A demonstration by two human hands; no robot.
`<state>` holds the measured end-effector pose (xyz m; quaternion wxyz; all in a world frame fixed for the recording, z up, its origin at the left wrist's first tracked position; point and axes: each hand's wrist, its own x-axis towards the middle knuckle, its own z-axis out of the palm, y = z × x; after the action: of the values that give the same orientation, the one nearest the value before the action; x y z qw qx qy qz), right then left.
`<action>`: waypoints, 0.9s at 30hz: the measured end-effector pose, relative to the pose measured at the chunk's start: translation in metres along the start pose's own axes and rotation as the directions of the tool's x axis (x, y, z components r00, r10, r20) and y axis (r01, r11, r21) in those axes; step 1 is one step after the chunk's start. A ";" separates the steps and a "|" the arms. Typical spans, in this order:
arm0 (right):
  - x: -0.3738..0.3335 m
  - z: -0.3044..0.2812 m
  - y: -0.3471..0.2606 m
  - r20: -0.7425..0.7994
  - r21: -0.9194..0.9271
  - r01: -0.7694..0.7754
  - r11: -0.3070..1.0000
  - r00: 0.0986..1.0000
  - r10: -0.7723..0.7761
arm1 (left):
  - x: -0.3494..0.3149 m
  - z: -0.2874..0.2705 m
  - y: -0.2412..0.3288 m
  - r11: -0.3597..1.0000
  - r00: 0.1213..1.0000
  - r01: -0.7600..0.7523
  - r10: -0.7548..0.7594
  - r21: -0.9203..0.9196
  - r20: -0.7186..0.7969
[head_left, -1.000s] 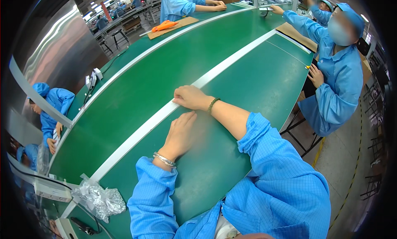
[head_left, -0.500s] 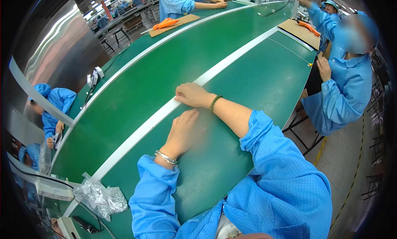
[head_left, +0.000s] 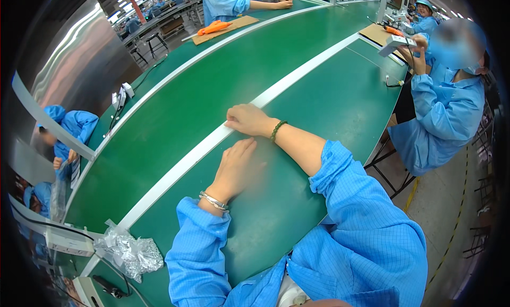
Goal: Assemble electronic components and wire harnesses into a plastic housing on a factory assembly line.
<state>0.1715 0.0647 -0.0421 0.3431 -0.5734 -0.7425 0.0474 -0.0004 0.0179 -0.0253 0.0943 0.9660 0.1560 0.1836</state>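
Resting a loosely curled right hand [head_left: 247, 120] on the long, flat white strip [head_left: 308, 70] crossing the smooth green surface [head_left: 340, 105], with grip unclear, and a slack-fingered, seemingly empty left hand [head_left: 232, 167] just nearer; apparently idle, with nothing visibly begun or finished.

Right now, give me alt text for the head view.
The person's right hand rests on a white strip along a green tabletop, the left hand just nearer the body, neither visibly holding anything. Crumpled clear plastic lies at lower left; at right, a co-worker in blue holds a white box.
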 end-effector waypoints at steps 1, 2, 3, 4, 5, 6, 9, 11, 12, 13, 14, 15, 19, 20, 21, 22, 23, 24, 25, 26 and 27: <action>0.000 0.000 0.000 0.002 0.002 -0.004 1.000 1.000 0.004 | 0.000 0.000 0.000 1.000 1.000 0.000 0.000 0.002 0.002; 0.000 0.000 0.001 0.001 0.002 -0.004 1.000 1.000 0.004 | 0.000 0.000 0.000 1.000 1.000 -0.002 0.002 0.002 0.002; 0.000 0.000 0.001 0.000 0.006 -0.002 1.000 1.000 0.002 | 0.000 0.000 0.001 1.000 1.000 -0.001 0.001 0.004 -0.002; 0.001 0.000 0.000 0.000 0.010 0.002 1.000 1.000 -0.002 | 0.000 -0.001 0.001 1.000 1.000 0.000 0.000 0.007 -0.006; 0.001 -0.001 0.000 -0.001 0.009 0.003 1.000 1.000 -0.003 | 0.000 -0.001 0.002 1.000 1.000 -0.001 0.001 0.008 -0.007; 0.001 -0.002 -0.001 0.007 0.007 -0.002 1.000 1.000 0.002 | 0.000 -0.001 0.002 1.000 1.000 -0.002 0.002 0.010 -0.011; 0.001 -0.001 0.003 0.018 0.020 -0.012 1.000 1.000 0.012 | 0.002 0.000 0.000 1.000 1.000 0.003 -0.003 0.005 -0.003; 0.001 -0.001 0.002 0.017 0.022 -0.010 1.000 1.000 0.010 | 0.002 -0.001 0.001 1.000 1.000 0.003 -0.003 0.001 -0.004; 0.000 -0.001 0.002 0.011 0.018 -0.005 1.000 1.000 0.005 | 0.001 -0.001 0.001 1.000 1.000 -0.002 0.002 0.001 -0.003; 0.000 -0.002 0.000 0.005 0.014 0.000 1.000 1.000 -0.001 | 0.001 -0.001 0.001 1.000 1.000 -0.007 0.007 0.001 -0.002; 0.001 -0.002 -0.001 0.006 0.013 -0.001 1.000 1.000 0.001 | 0.001 -0.001 0.000 1.000 1.000 -0.008 0.008 -0.001 -0.002; 0.001 -0.003 -0.002 0.018 0.003 -0.027 1.000 0.999 0.026 | 0.000 0.000 -0.002 1.000 1.000 -0.016 0.016 0.001 -0.008; 0.002 -0.003 -0.003 0.025 0.012 -0.038 0.999 0.999 0.038 | 0.000 0.002 -0.005 1.000 1.000 -0.017 0.017 0.012 -0.004; 0.002 -0.003 -0.002 0.023 0.012 -0.041 0.999 0.999 0.041 | 0.000 0.002 -0.005 1.000 1.000 -0.020 0.020 0.011 -0.002; 0.002 -0.003 0.000 0.017 0.009 -0.022 1.000 1.000 0.022 | 0.001 0.001 -0.003 1.000 1.000 -0.024 0.024 0.005 -0.008; 0.002 -0.003 0.000 0.012 0.007 -0.001 1.000 1.000 0.001 | 0.001 0.000 -0.002 1.000 1.000 -0.025 0.025 0.000 -0.016; 0.001 -0.003 0.000 0.012 0.008 -0.002 1.000 1.000 0.002 | 0.001 0.000 -0.002 1.000 1.000 -0.025 0.025 0.000 -0.015; 0.001 -0.003 0.000 0.001 0.009 0.001 1.000 1.000 -0.001 | 0.001 0.000 -0.002 1.000 1.000 -0.025 0.025 0.000 -0.011; 0.001 -0.003 0.000 -0.010 0.010 0.005 1.000 1.000 -0.005 | 0.001 0.000 -0.002 1.000 1.000 -0.026 0.026 0.000 -0.008; 0.000 -0.003 0.000 -0.010 0.010 0.005 1.000 1.000 -0.005 | 0.001 0.001 -0.002 1.000 1.000 -0.027 0.027 0.000 -0.007; 0.000 -0.003 0.000 -0.009 0.008 0.004 1.000 1.000 -0.004 | 0.001 0.001 -0.002 1.000 1.000 -0.029 0.029 0.004 -0.012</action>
<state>0.1733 0.0643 -0.0402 0.3489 -0.5707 -0.7418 0.0470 0.0000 0.0198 -0.0265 0.0889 0.9672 0.1429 0.1903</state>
